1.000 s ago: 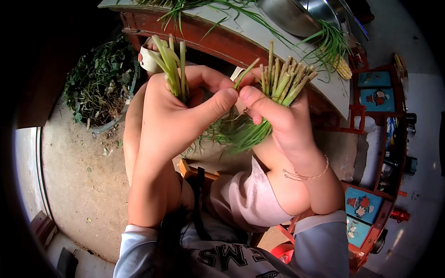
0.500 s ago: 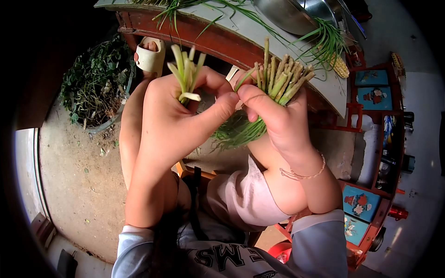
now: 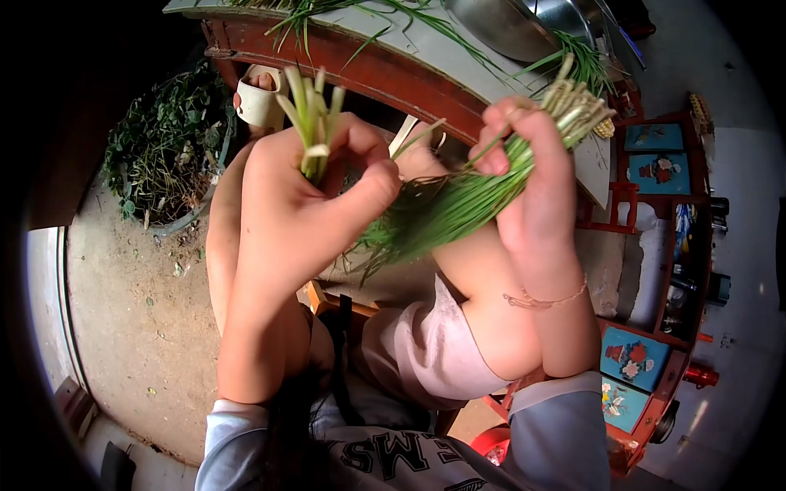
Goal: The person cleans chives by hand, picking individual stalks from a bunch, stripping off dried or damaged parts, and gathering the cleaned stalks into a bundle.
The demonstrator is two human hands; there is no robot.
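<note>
My left hand [image 3: 307,213] is wrapped round a small bunch of pale green stalks [image 3: 312,123], whose cut ends stick up above the fist. Between its thumb and forefinger it pinches a single thin stalk [image 3: 416,139]. To the right, my right hand [image 3: 536,188] holds a thicker bunch of green stalks [image 3: 467,209]. The pale brown root ends of that bunch point up and right, and its long leaves hang down to the left, blurred by motion. A gap separates the two hands.
A red-sided table [image 3: 360,61] stands ahead, with loose green leaves [image 3: 434,24], a metal bowl [image 3: 499,29] and corn [image 3: 604,128] on it. At left is a tub of leafy greens [image 3: 168,151]. A red cabinet with blue panels [image 3: 634,356] stands at right.
My right hand has moved away from my left, up and to the right, and turned with its bunch. The thumbs no longer meet. The left hand has shifted slightly left.
</note>
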